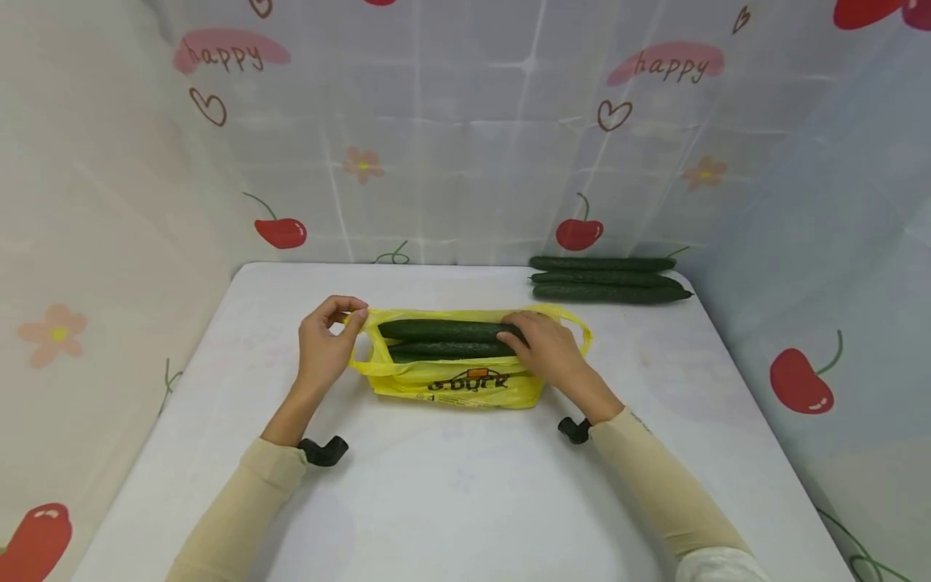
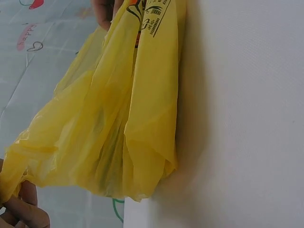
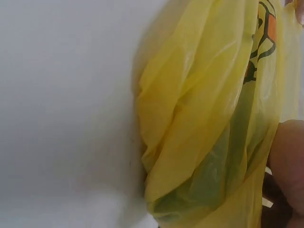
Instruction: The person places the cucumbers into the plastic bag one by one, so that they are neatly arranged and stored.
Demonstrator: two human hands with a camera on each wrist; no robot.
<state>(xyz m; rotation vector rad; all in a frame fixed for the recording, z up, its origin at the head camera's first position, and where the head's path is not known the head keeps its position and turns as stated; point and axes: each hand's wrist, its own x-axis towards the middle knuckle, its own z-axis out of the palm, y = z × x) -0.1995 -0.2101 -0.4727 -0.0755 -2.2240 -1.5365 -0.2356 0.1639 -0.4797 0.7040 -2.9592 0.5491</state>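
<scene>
A yellow plastic bag (image 1: 407, 385) with dark printing lies on its side on the table, its mouth spread wide. Inside it, two long dark green cucumbers (image 1: 436, 331) show one behind the other. At the bag's left end my left hand (image 1: 323, 343) pinches the handle loop, pulled taut in the left wrist view, where the fingers (image 2: 28, 211) are at the lower corner. My right hand (image 1: 549, 347) reaches in at the right end and grips the end of the upper cucumber. Green shows through the plastic (image 3: 190, 114) in the right wrist view.
Three more cucumbers (image 1: 611, 293) lie side by side at the table's back right corner. The white table (image 1: 451, 501) is bounded by printed curtains (image 1: 465, 162) behind and at both sides. A black wrist mount (image 1: 325, 451) sticks out at each cuff.
</scene>
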